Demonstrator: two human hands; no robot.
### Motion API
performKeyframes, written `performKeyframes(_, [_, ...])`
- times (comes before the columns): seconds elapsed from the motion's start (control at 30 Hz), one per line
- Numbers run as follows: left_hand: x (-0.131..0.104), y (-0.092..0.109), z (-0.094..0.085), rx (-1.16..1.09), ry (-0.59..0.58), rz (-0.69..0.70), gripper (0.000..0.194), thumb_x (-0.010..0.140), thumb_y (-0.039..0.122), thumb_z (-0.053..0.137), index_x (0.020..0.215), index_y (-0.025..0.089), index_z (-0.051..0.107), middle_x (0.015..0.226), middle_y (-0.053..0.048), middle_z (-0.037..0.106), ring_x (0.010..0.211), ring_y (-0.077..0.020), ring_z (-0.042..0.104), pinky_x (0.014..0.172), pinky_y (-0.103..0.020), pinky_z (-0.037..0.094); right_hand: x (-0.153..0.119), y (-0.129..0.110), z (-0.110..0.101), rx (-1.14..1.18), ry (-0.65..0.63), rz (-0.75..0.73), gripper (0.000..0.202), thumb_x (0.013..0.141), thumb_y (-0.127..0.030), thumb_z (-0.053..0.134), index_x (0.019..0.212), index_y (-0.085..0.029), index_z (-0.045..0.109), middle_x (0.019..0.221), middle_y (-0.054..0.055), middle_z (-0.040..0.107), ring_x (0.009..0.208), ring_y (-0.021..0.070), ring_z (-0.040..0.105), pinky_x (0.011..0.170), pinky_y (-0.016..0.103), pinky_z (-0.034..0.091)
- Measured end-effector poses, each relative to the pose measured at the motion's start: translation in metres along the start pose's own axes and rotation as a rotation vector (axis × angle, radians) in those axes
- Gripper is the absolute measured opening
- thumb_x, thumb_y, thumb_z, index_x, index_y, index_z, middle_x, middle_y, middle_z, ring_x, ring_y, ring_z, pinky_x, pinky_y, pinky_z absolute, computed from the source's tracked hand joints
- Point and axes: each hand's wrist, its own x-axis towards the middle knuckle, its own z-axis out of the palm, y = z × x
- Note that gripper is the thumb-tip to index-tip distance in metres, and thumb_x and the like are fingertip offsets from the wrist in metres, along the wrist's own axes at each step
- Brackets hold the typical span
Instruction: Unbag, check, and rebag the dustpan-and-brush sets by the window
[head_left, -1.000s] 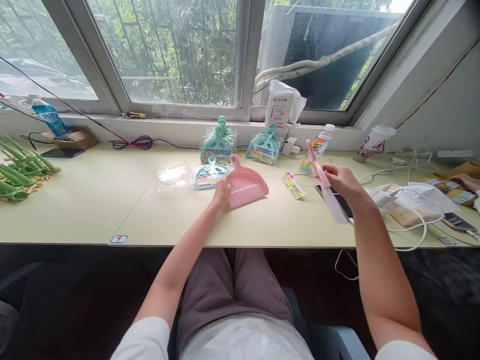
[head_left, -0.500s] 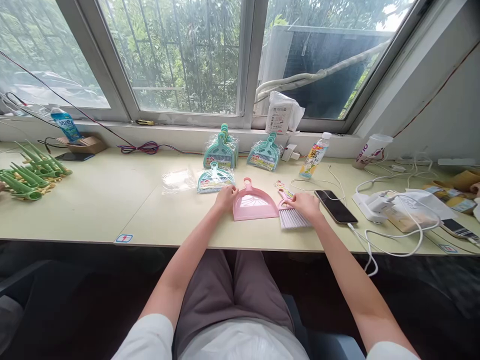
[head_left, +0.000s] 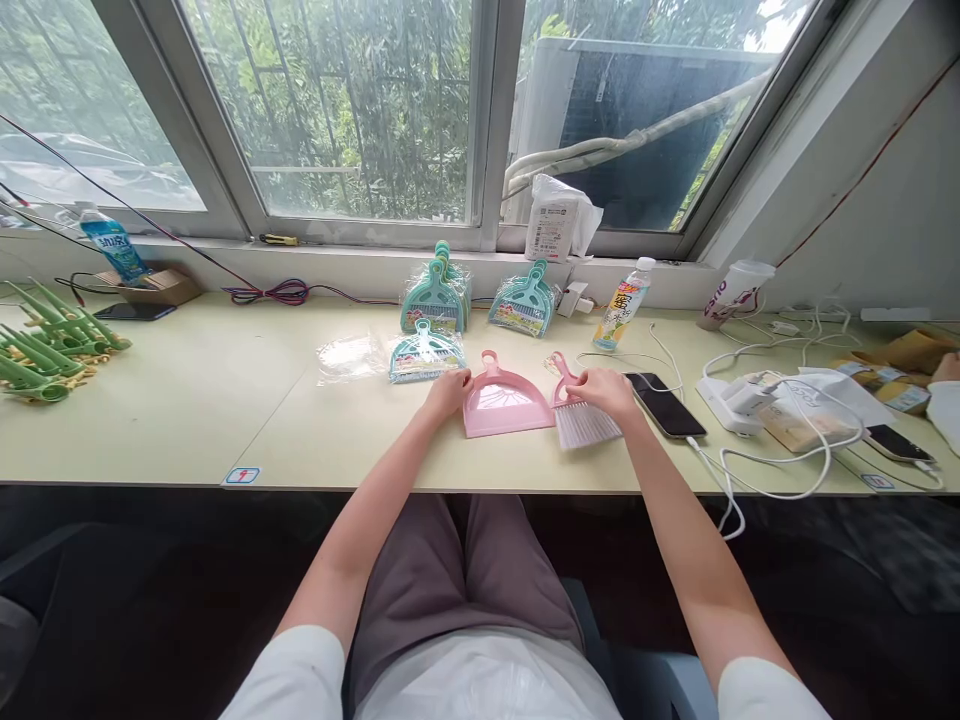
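Observation:
A pink dustpan [head_left: 508, 408] lies on the table in front of me, its handle pointing toward the window. My left hand [head_left: 448, 392] is closed at its left edge, fingertips on the rim. Just right of the dustpan, my right hand [head_left: 606, 392] grips a small pink hand brush [head_left: 585, 424] with pale bristles. The brush's handle points away from me, and part of its head is hidden under my fingers. Behind my left hand sits a wrapped teal dustpan-and-brush set [head_left: 426, 355], beside flat clear plastic bags [head_left: 351, 358].
More wrapped teal sets [head_left: 436, 300] stand by the window wall. A drink bottle [head_left: 622, 305], a black phone [head_left: 666, 405] and a white power strip [head_left: 729, 406] with tangled cables lie to the right. Green plastic pieces [head_left: 56, 350] are heaped at far left.
The brush's handle has moved over the colourful card behind it, which is now mostly covered. My left hand stays at the dustpan's edge. The whole view has shifted slightly.

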Motion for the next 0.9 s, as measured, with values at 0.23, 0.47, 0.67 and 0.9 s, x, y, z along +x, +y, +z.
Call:
performKeyframes(0.23, [-0.011,0.025,-0.001,-0.065,-0.156,0.288,0.035,0.087,0.033,0.043,0.058,0.017,0.053,0.054,0.0,0.052,0.05,-0.0108,0.041,0.054,-0.025,0.027,-0.007,-0.06,0.004,0.068,-0.091,-0.241,0.031,0.071,-0.051,0.064,0.073,-0.021,0.072,0.079,0.004,0.07,0.077,0.0174,0.062,0.059,0.025,0.032])
performKeyframes(0.47, [-0.017,0.035,-0.008,0.055,-0.031,0.468,0.014,0.084,0.022,0.049,0.081,0.018,0.063,0.089,-0.006,0.064,0.078,-0.0163,0.056,0.069,-0.027,0.042,-0.01,-0.075,0.024,0.134,-0.092,-0.264,0.027,0.073,-0.048,0.064,0.078,-0.023,0.069,0.084,0.0,0.071,0.079,0.0152,0.062,0.059,0.024,0.032])
performKeyframes(0.67, [-0.009,0.021,-0.005,0.381,0.01,0.589,0.036,0.081,0.004,0.049,0.114,0.019,0.053,0.124,-0.01,0.052,0.115,-0.0227,0.048,0.095,-0.036,0.039,-0.012,-0.078,0.026,0.162,-0.091,-0.282,0.024,0.075,-0.045,0.062,0.075,-0.021,0.068,0.082,0.001,0.07,0.076,0.0142,0.061,0.059,0.023,0.032])
performKeyframes(0.9, [-0.004,0.019,0.006,0.483,-0.017,0.627,0.031,0.089,0.002,0.036,0.109,0.017,0.054,0.109,-0.012,0.056,0.097,-0.0206,0.057,0.079,-0.031,0.044,-0.016,-0.099,0.032,0.086,-0.036,-0.322,0.03,0.085,-0.043,0.051,0.076,-0.021,0.07,0.081,0.005,0.071,0.076,0.0173,0.063,0.06,0.025,0.033])
